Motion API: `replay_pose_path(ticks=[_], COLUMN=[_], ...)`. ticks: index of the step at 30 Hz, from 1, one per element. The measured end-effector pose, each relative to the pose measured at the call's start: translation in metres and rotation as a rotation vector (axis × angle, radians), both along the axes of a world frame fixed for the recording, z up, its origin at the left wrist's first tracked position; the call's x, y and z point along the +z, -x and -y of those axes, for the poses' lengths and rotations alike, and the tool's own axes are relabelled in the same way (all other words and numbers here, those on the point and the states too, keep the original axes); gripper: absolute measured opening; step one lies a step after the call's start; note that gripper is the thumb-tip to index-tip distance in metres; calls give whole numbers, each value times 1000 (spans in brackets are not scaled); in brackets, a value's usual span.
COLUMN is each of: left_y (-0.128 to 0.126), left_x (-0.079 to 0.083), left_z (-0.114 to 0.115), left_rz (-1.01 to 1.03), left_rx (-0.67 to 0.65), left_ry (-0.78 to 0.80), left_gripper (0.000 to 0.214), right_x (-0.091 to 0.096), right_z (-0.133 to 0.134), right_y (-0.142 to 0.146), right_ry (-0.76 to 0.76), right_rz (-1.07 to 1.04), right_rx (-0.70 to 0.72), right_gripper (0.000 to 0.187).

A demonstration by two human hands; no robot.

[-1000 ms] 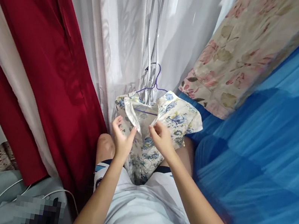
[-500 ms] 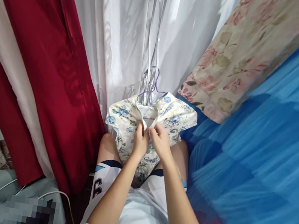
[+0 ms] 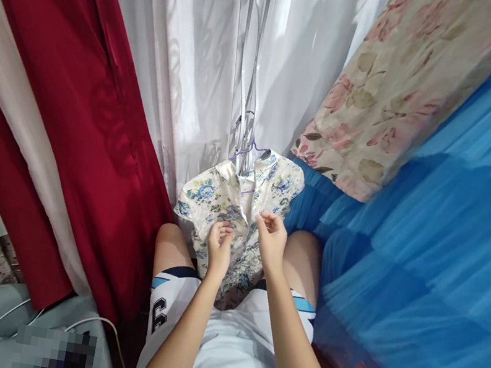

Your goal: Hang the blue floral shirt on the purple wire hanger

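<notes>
Left hand (image 3: 219, 250) has its fingers curled shut on the front of the floral shirt (image 3: 218, 195), low down near the middle. Right hand (image 3: 271, 238) is just beside it with fingertips bunched together at the shirt's front edge, though honestly I can't tell if there's any cloth in that pinch. The shirt hangs on a purple hanger (image 3: 251, 147) hooked onto a white metal stand (image 3: 254, 53), its tail draping down between the person's bare knees. My guess is it hangs that way so the hanger carries the weight and both hands can work the front at lap height. Count-wise: one shirt, one hanger, two hands on or near it, nobody else's hands around. Around that there's one red curtain (image 3: 78, 87) on the left, white sheer curtain (image 3: 193, 43) behind the stand, one flowered cushion (image 3: 397, 90) up right, blue netting (image 3: 443, 242) filling the right side, and two white cables (image 3: 1, 319) bottom left.
</notes>
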State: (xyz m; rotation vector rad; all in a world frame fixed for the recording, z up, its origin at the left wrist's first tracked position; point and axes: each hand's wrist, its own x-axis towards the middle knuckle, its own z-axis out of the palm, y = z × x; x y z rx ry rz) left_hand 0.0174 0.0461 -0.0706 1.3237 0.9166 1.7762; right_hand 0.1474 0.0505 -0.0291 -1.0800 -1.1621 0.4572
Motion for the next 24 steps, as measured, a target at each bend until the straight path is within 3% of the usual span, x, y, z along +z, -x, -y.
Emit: replay_pose_path(ticks=[3,7,11,16,20,24], left_y=[-6,-9,-3,5,4,1], left_x=[-24,-37,-42,-41,-41,-42], left_z=[-8,-12,-14,-18,-14,-8], left_rz=[12,-7,-33,-57,-126,-333], left_rx=[-27,-38,-10,41,41,72], left_ry=[102,100,105,106,83,-31], left_gripper=[19,25,27,29,36,36], right_x=[-27,-49,-45,-35,-39,-43], right_z=[-8,-19,-34,-39,-30,-18], right_y=[-10,-1,12,4,1,5], right_ry=[148,272,333,394,439,479], right_rz=[92,182,209,196,109,-19], right_rx=[-42,31,-25,-23,85,288], right_gripper=[29,23,15,12,11,10])
